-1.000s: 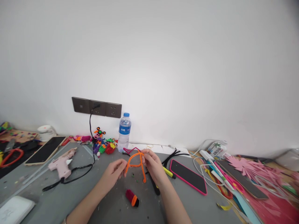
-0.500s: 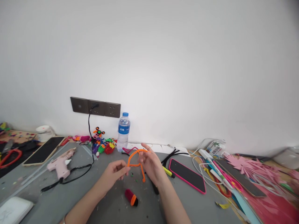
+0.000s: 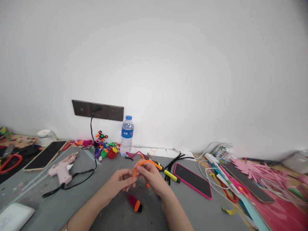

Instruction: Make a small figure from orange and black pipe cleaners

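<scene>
An orange pipe cleaner [image 3: 147, 161] is bent between my two hands above the grey mat. My left hand [image 3: 122, 180] pinches it from the left. From the right, the thumb and fingers of my right hand [image 3: 149, 175] close on it close by, and a loose end arches over the back of that hand. Below them on the mat lies a small dark red fuzzy piece [image 3: 135, 203] with an orange band and a black tip. Pliers with yellow and black handles [image 3: 171, 175] lie just beyond my right hand, partly covered by it.
A water bottle [image 3: 127, 136] stands by the wall beside several fuzzy figures [image 3: 108, 150]. On the left are a pink glue gun [image 3: 61, 170] with its cord and a phone [image 3: 45, 156]. To the right lie a pink-edged phone [image 3: 192, 181], black pipe cleaners [image 3: 172, 165] and pink paper cutouts [image 3: 257, 171].
My right hand has moved down and left and its raised fingers have closed on the pipe cleaner next to my left hand. The open orange loop is now pulled smaller.
</scene>
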{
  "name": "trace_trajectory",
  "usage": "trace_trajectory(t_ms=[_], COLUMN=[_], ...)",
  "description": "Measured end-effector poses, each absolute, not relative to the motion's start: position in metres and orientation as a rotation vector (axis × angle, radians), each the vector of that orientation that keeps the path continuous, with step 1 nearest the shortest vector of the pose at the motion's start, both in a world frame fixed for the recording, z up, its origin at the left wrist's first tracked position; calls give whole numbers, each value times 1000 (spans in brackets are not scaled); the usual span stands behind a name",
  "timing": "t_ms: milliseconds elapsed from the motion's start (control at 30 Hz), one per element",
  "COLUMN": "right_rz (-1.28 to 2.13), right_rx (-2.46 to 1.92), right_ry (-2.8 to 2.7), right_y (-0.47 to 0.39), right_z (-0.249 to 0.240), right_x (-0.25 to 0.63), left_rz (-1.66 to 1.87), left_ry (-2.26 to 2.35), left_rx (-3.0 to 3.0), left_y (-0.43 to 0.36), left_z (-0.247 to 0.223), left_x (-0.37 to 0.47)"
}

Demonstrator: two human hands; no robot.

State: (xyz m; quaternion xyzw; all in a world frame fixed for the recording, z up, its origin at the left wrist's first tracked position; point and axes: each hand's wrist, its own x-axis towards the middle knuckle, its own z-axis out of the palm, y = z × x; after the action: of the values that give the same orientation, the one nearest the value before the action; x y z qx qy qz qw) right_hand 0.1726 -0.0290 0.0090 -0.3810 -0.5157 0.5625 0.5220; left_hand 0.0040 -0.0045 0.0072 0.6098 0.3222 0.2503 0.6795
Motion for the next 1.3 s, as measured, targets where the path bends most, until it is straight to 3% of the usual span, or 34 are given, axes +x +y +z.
trace_trajectory(t_ms=[200, 400, 700, 867, 1100, 1300], right_rz=[1015, 426, 166, 256, 874, 1146], right_rx=[-1159, -1773, -2187, -2016, -1232, -1035], right_ry=[-1219, -1500, -1748, -1516, -1003, -812], right_y=[-22, -22, -29, -24, -14, -18], right_z=[7, -4, -5, -15, -5, -1], right_x=[202, 206, 182, 192, 190, 166], left_rz=[811, 785, 715, 704, 771, 795], left_ry=[943, 1300, 1369, 1260, 1076, 943], left_rx=[1402, 1955, 2050, 2055, 1927, 1868], left_y=[4, 13, 10, 8, 4, 0], left_z=[11, 0, -4, 1, 6, 3], left_x=[-3, -11, -10, -7, -2, 2])
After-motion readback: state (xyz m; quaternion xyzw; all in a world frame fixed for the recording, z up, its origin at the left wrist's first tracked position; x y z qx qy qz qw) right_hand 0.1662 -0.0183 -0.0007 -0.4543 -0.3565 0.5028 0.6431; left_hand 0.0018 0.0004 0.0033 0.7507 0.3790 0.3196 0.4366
